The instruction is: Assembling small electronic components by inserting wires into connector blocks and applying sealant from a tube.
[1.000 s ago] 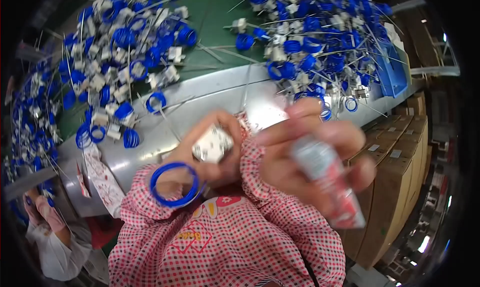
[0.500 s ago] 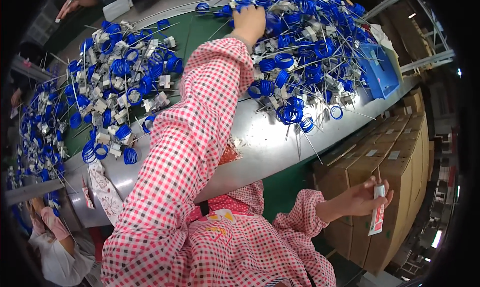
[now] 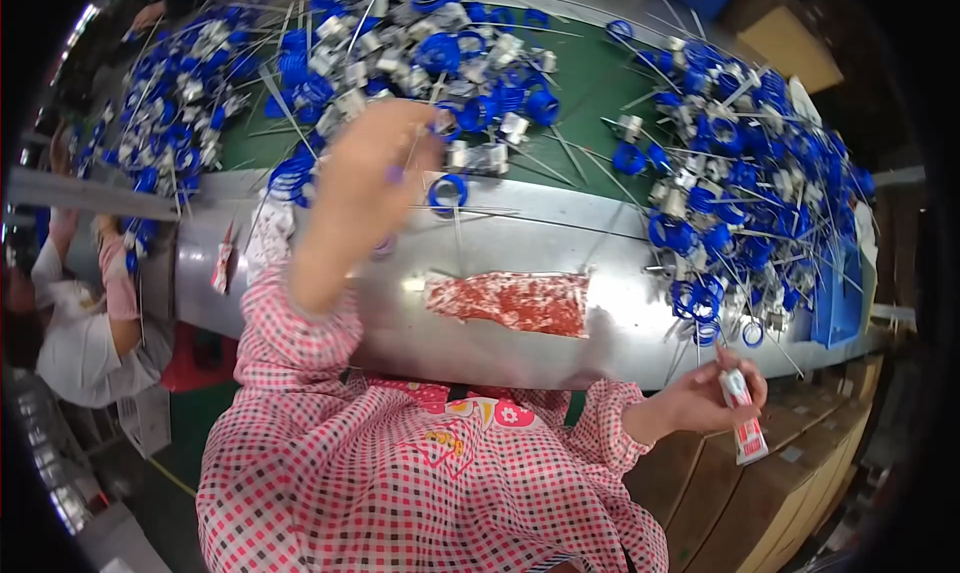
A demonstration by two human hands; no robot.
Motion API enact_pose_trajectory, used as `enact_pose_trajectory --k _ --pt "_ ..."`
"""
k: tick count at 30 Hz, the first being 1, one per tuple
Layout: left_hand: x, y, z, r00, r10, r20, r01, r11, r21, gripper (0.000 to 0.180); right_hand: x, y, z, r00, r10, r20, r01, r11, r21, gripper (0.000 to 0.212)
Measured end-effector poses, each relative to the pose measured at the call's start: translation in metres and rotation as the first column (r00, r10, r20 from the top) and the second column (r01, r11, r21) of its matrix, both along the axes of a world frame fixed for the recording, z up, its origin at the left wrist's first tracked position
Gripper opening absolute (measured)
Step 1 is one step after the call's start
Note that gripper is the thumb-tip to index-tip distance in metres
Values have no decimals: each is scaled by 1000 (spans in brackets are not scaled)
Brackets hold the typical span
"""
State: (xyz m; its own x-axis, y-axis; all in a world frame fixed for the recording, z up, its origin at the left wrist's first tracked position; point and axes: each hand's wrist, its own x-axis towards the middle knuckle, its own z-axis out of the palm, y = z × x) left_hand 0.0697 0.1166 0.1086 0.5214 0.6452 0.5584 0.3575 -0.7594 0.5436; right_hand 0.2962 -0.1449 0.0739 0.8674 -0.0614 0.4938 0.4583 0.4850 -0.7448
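Observation:
My left hand (image 3: 365,188) is smeared by motion over the near edge of the middle pile of thermostat-like parts (image 3: 440,58). Each part has a white block, a blue coil and a thin metal rod. The blur hides the fingers and whatever may be in them. Just right of this hand, one blue coil (image 3: 447,193) lies at the metal edge. My right hand (image 3: 700,398) is closed round a small white and red squeeze tube (image 3: 745,423), held off the table's near edge with its thin nozzle upward.
On the steel tabletop (image 3: 620,318) lies a worn red patch (image 3: 515,303). To its left are a floral cloth (image 3: 268,235) and another tube (image 3: 222,263). Another pile (image 3: 740,163) and a blue bin (image 3: 840,293) stand right, with cardboard boxes (image 3: 770,483) below. Co-workers' hands (image 3: 118,278) work at left.
The view has swung left. My left hand has come back from the right-hand pile to the edge of the middle one. The right hand keeps hold of the tube.

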Motion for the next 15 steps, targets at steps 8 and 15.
enact_pose_trajectory --k 8,15 --pt "-95 25 -32 971 163 -176 -159 987 38 29 -85 59 -28 705 699 -119 -673 607 -423 25" --pt "-90 32 -48 714 233 -661 -136 971 195 48 -119 63 -24 623 723 -297 -669 297 -681 19"
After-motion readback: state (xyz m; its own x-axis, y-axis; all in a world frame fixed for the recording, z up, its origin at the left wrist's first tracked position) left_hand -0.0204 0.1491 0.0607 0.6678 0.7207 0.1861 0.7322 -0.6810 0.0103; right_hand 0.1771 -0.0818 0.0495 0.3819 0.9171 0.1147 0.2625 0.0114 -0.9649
